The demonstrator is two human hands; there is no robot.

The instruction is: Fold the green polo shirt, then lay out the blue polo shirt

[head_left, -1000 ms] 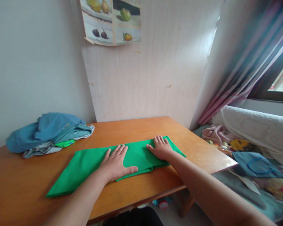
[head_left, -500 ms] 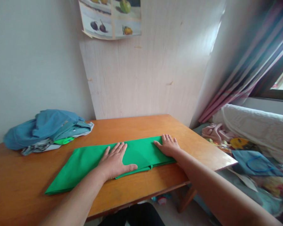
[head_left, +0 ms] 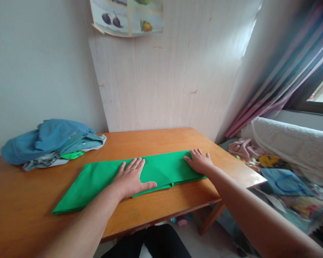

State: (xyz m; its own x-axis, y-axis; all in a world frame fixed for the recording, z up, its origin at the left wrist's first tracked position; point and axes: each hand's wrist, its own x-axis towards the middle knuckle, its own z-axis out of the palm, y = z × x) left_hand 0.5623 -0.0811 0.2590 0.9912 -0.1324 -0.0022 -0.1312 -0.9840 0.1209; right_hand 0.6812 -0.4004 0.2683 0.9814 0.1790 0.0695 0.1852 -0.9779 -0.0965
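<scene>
A folded green cloth (head_left: 97,182) lies as a long strip across the orange wooden table (head_left: 156,143). My left hand (head_left: 131,179) rests flat on the middle of the strip, fingers stretched out and thumb pointing right. At the strip's right end my right hand (head_left: 200,162) also presses down flat with fingers spread. Neither hand grips anything.
A heap of blue and grey clothes (head_left: 51,143) sits at the table's far left by the wall. A fruit poster (head_left: 127,16) hangs on the wooden panel. Right of the table lie a bed with a white cover (head_left: 293,141), pink cloth (head_left: 243,148) and a striped curtain (head_left: 285,75).
My right hand has slid rightward along the green cloth to its end. The left hand stayed in the middle. The camera tilted slightly downward.
</scene>
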